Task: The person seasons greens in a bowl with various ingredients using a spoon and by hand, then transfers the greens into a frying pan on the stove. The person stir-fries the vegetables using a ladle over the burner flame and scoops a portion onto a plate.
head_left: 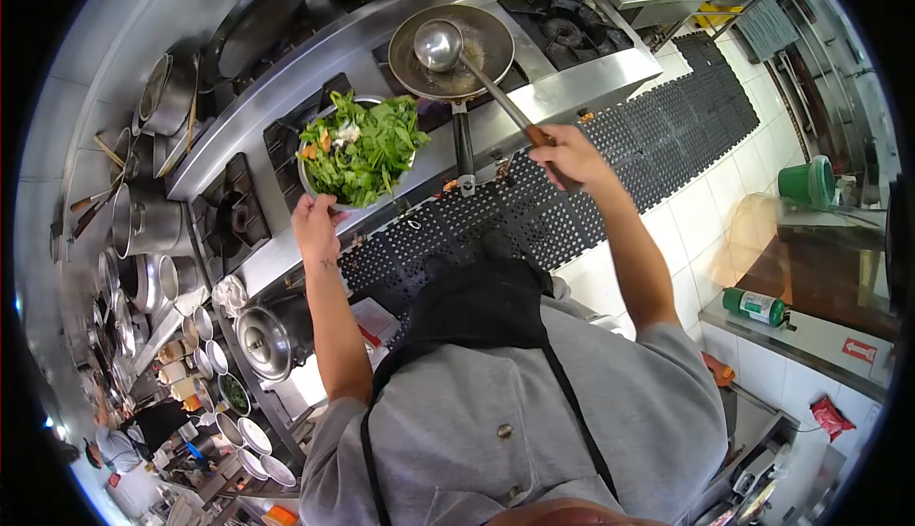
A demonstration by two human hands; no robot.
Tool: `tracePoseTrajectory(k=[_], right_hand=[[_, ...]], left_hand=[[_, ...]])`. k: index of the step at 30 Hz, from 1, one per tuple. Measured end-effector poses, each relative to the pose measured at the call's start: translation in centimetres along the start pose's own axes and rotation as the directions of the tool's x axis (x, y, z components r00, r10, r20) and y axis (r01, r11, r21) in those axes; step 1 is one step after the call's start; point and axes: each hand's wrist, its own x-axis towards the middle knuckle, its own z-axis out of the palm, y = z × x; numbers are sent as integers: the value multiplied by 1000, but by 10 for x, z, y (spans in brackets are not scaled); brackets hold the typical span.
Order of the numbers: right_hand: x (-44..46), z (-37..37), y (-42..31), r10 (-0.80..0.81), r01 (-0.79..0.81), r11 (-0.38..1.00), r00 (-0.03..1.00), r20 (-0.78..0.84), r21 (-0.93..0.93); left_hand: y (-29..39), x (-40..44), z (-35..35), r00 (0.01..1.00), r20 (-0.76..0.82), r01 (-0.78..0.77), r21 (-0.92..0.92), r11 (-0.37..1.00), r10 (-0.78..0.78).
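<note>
The left grip pinches, the left forearm almost straight behind it; the right grip curls fist-like, the right forearm slanting back and outward from it.

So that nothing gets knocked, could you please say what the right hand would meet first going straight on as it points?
Along the ladle, the right hand would probably meet the pan first; depth is unclear, so a low path might meet the stove edge sooner.

Arrow sign on ledge; label on green bottle unreadable.
</note>
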Motion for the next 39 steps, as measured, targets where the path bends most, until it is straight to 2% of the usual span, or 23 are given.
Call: tracePoseTrajectory(k=[2, 3, 4, 6, 7, 8, 10, 11, 13, 14, 16, 17, 19, 20, 22, 24, 26, 27, 29, 33, 35, 39], right_hand=[[14, 18, 13, -216, 154, 935, 962, -169, -318], [21, 18, 29, -410, 245, 802, 889, -204, -545], [14, 16, 27, -413, 251, 803, 888, -201, -540], [-15, 10, 6, -226, 123, 919, 943, -243, -375], [-32, 8, -9, -164, 65, 933, 952, -258, -353], [-38, 6, -6, -168, 70, 934, 951, -259, -351], [-48, -3, -2, -303, 137, 875, 903, -304, -463], [-52, -5, -3, -283, 116, 884, 904, -321, -452], [-60, -7, -6, -315, 135, 874, 888, -334, -467], [-63, -7, -7, -346, 153, 862, 875, -339, -483], [-72, -4, -16, -323, 137, 876, 879, -352, -462], [-76, -3, -18, -294, 117, 889, 887, -357, -444], [-74, -5, -13, -340, 143, 866, 872, -353, -480], [-75, -5, -11, -377, 163, 840, 862, -339, -518], [-78, -2, -15, -363, 155, 854, 861, -356, -496], [-76, -2, -10, -378, 179, 843, 868, -323, -507], [-75, 0, -13, -376, 152, 829, 863, -336, -538], [-77, 1, -16, -337, 113, 824, 885, -321, -555], [-77, 2, -15, -295, 55, 796, 904, -308, -603], [-71, 1, -6, -326, 58, 761, 895, -304, -647], [-68, 1, -4, -344, 52, 730, 890, -300, -682], [-61, 0, 3, -381, 32, 676, 871, -311, -736]], left_hand=[[15, 15, 17, 999, 44, -33, 90, 995, 30], [25, 23, 29, 997, 66, -56, 120, 991, 48], [36, 32, 42, 994, 90, -78, 152, 985, 65], [52, 56, 66, 988, 135, -97, 173, 980, 74], [54, 76, 74, 984, 153, -122, 226, 966, 88], [57, 96, 83, 979, 173, -149, 277, 949, 104], [73, 119, 113, 973, 197, -187, 393, 900, 117], [80, 129, 130, 972, 204, -193, 394, 899, 120], [94, 145, 162, 943, 246, -329, 614, 717, 222], [100, 150, 177, 940, 255, -338, 615, 713, 226], [110, 159, 210, 847, 403, -496, 833, 245, 345], [108, 165, 227, 842, 415, -507, 828, 239, 346], [94, 183, 256, 774, 499, -505, 858, -95, 390], [85, 190, 269, 768, 509, -515, 852, -99, 387], [74, 194, 289, 712, 614, -569, 789, -232, 340], [60, 194, 307, 703, 642, -590, 767, -254, 305], [47, 194, 319, 654, 690, -604, 723, -336, 311], [42, 195, 323, 653, 694, -609, 719, -334, 303], [34, 200, 332, 534, 790, -616, 607, -502, 301], [36, 210, 341, 476, 833, -614, 544, -572, 282], [45, 206, 344, 369, 859, -533, 509, -676, 356], [59, 213, 350, 361, 852, -562, 522, -641, 379]])
